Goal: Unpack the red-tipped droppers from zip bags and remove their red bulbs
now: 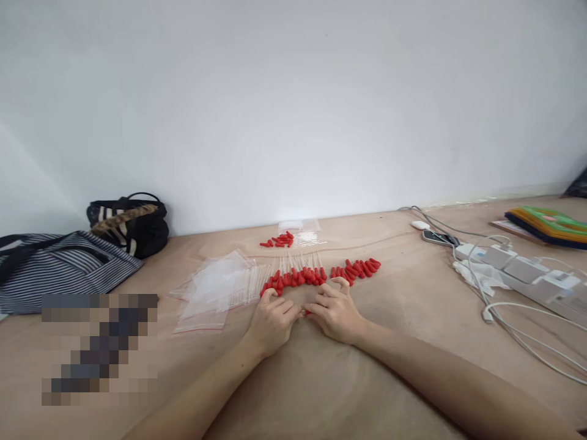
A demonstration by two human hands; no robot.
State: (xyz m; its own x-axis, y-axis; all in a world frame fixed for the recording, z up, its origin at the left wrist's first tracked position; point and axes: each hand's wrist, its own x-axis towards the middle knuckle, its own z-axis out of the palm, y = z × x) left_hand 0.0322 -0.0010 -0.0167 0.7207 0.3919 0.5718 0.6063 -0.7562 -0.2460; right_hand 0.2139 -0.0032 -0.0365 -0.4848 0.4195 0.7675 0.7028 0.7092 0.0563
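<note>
My left hand and my right hand meet low over the table, fingertips almost touching. A red rubber bulb is pinched in my right hand, mostly hidden by the fingers. My left fingers are closed on what looks like a thin clear tube at the bulb's end; little of it shows. Just beyond my hands lies a row of droppers, red bulbs toward me and clear tubes pointing away. Loose-looking red bulbs are heaped to the right of that row. Thin clear tubes lie left of it.
Clear zip bags lie to the left. More red bulbs and a bag are near the wall. Bags, one striped and one black, stand far left. Chargers on a power strip, cables and a phone occupy the right.
</note>
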